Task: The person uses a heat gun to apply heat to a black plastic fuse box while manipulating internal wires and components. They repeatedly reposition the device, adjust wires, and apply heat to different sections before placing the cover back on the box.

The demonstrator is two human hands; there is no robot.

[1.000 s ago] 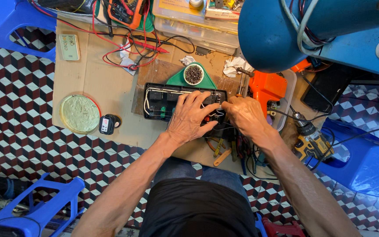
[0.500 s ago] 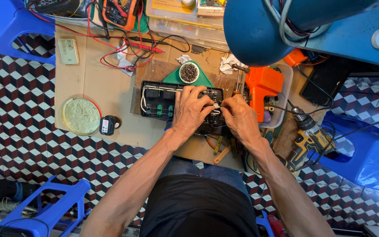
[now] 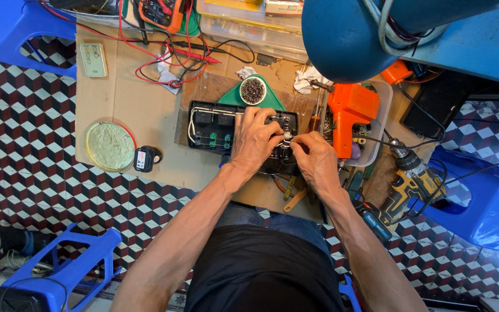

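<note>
An open black electrical unit [image 3: 212, 124] with white wiring and green parts lies on a wooden board in the middle of the low work surface. My left hand [image 3: 255, 138] rests on its right half, fingers curled over the casing and pressing it down. My right hand [image 3: 313, 159] is at the unit's right end, fingertips pinched together on a small metallic part next to my left fingers. What exactly is pinched is too small to tell.
An orange glue gun [image 3: 350, 112] lies in a tray to the right, with a yellow cordless drill [image 3: 402, 185] beyond. A round yellow-green dish [image 3: 109, 145], a small black device [image 3: 144, 159], a remote [image 3: 93, 59], a multimeter with red leads [image 3: 160, 11] and blue stools [image 3: 64, 271] surround the board.
The view has shifted slightly. Both hands stay on the black unit; my right hand's fingertips have drawn closer to my left at the unit's right end.
</note>
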